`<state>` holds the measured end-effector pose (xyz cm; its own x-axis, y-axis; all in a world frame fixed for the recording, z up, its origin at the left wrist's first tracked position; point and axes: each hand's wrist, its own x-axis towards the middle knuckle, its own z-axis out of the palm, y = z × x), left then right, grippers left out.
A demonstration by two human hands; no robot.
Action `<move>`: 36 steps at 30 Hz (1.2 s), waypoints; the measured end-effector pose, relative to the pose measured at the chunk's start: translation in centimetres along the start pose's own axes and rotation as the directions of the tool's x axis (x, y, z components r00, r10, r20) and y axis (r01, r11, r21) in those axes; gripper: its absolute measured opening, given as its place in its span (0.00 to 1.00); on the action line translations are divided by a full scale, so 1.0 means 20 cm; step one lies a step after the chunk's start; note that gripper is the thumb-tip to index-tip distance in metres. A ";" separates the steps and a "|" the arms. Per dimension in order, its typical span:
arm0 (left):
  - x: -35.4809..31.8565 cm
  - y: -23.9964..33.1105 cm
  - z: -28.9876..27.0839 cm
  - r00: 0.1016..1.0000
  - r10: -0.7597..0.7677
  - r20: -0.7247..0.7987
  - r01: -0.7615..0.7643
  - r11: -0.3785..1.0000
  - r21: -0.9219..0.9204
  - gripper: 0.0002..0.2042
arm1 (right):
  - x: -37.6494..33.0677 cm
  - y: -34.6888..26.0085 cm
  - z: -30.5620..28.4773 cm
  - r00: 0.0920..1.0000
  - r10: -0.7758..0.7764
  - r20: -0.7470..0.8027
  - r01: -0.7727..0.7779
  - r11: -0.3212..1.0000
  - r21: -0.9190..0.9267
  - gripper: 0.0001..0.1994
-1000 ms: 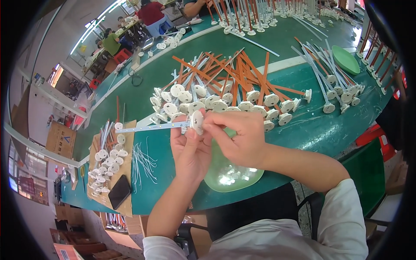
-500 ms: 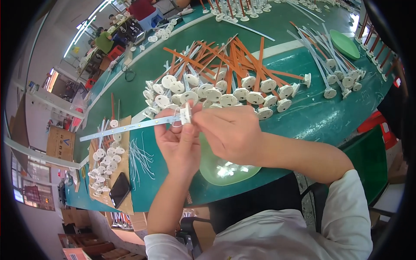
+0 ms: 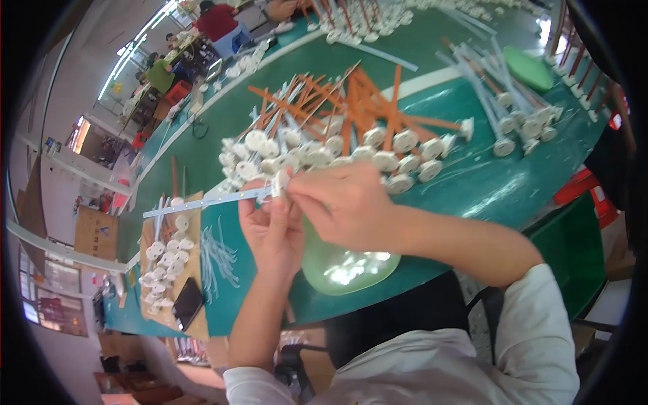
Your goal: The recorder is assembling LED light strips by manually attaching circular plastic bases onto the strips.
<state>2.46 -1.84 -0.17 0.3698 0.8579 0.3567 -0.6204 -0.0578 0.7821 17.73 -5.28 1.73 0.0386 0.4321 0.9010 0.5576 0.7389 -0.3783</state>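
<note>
My left hand (image 3: pixel 271 236) is closed, pinching a white round cap (image 3: pixel 279 185) on edge between thumb and fingers. From the cap a pale LED strip (image 3: pixel 209 201) with small yellow dots runs out to the left, almost level. A thin white wire loops by the joint of strip and cap. My right hand (image 3: pixel 351 206) is closed in a pinch against the cap's right face; whatever sits between its fingertips is hidden and slightly blurred. Beneath the hands stands a light green bowl (image 3: pixel 351 273). Beyond them lies a heap of white round caps (image 3: pixel 317 156) with orange and pale strips (image 3: pixel 368 101).
On the left, a cardboard sheet (image 3: pixel 196 236) bears more capped strips (image 3: pixel 169 260) and a black phone (image 3: pixel 188 304). Beside it lie thin white wires (image 3: pixel 217 263). Further capped strips (image 3: pixel 520 125) and a green dish (image 3: pixel 528 68) are at the far right. Other people sit at the back.
The whole view has shifted slightly. Both hands and the capped strip appear a little further left, still held together. The right hand's fingers remain pinched at the cap.
</note>
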 end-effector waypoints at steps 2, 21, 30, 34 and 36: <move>0.02 0.01 -0.04 1.000 -0.006 -0.016 0.007 0.999 0.047 0.22 | -0.02 0.01 0.02 0.997 0.058 0.041 -0.056 0.998 -0.038 0.08; 0.06 0.01 -0.05 0.958 0.193 0.212 -0.287 0.647 0.707 0.15 | -0.16 0.29 -1.38 0.879 0.476 -0.027 -0.121 0.169 -0.978 0.18; 0.05 0.03 -0.04 0.947 0.191 0.256 -0.319 0.615 0.721 0.15 | 0.08 0.30 -1.04 0.879 0.472 0.070 -0.038 0.215 -0.976 0.08; 0.04 0.03 -0.04 0.957 0.169 0.238 -0.292 0.583 0.758 0.12 | 0.21 0.28 -0.55 0.702 0.666 0.254 -0.314 0.609 -0.729 0.12; 0.04 0.03 -0.08 0.949 0.193 0.250 -0.315 0.551 0.773 0.08 | 0.28 0.31 -0.32 0.589 0.741 0.322 -0.292 0.567 -0.770 0.14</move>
<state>1.31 -0.41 -0.28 0.4039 0.6756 0.6168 0.0764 -0.6968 0.7132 26.68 -1.50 5.85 0.1685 0.9687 0.1825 0.9436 -0.1051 -0.3139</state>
